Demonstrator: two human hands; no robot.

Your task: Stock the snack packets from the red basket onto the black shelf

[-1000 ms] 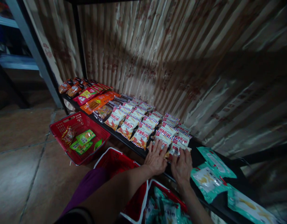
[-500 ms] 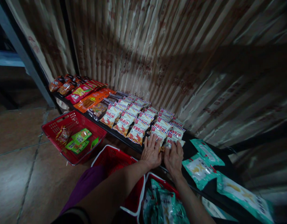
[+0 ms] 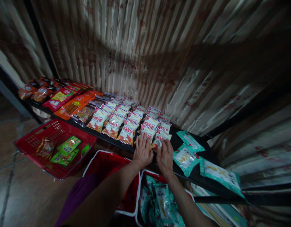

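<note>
My left hand (image 3: 143, 151) lies with fingers stretched out on the lower front of a white and orange snack bag (image 3: 148, 130). Beside it my right hand (image 3: 165, 157) touches the lower right of the neighbouring snack bag (image 3: 162, 136), its fingers extended and slightly bent. Both bags lean in rows of several matching bags, propped one behind another on the black shelf (image 3: 168, 181). Three front bags, such as the white and orange bag (image 3: 127, 132), stand just left of my left hand. The fingers hide the bottoms of the touched bags.
Teal snack bags (image 3: 186, 158) lie flat on the shelf to the right. Orange and red packets (image 3: 75, 105) lie to the left. Below are a red basket with green packets (image 3: 27, 138), another red basket (image 3: 100, 162) and a basket of teal bags (image 3: 145, 172). A corrugated sheet (image 3: 136, 56) stands behind.
The view has swung to the right, so the shelf sits farther left. My left hand stays on its bag. My right fingers have slid slightly down the face of theirs.
</note>
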